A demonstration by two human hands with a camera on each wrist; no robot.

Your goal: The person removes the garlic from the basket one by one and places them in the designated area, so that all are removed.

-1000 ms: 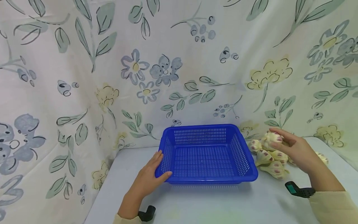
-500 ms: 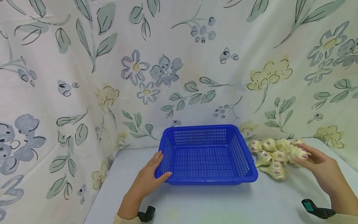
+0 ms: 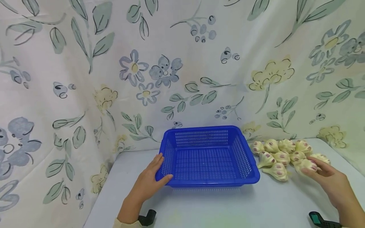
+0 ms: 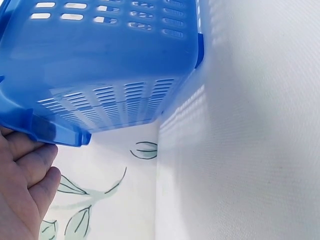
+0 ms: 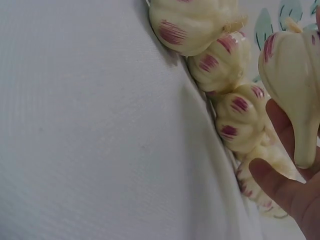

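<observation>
My left hand (image 3: 149,177) grips the left front corner of a blue plastic basket (image 3: 211,182), thumb over the rim. In the left wrist view, bent fingers (image 4: 37,165) lie under the rim of the basket (image 4: 100,60). My right hand (image 3: 332,180) holds a pale garlic bulb (image 3: 305,166) with purple streaks, at the near right side of a group of similar garlic bulbs (image 3: 281,157). The right wrist view has this bulb (image 5: 290,75) stem down between thumb and fingers, its far side cut off by the frame edge.
Several garlic bulbs (image 5: 242,117) lie close together right of the basket. A white cloth covers the table (image 3: 199,209). Behind it hangs a floral curtain (image 3: 194,63), close to the basket's back. Black wrist devices (image 3: 147,217) show at both wrists.
My right hand has moved from the back of the garlic group to its near right side, a bulb at its fingertips. The left hand stays on the basket corner. The head view shifts slightly.
</observation>
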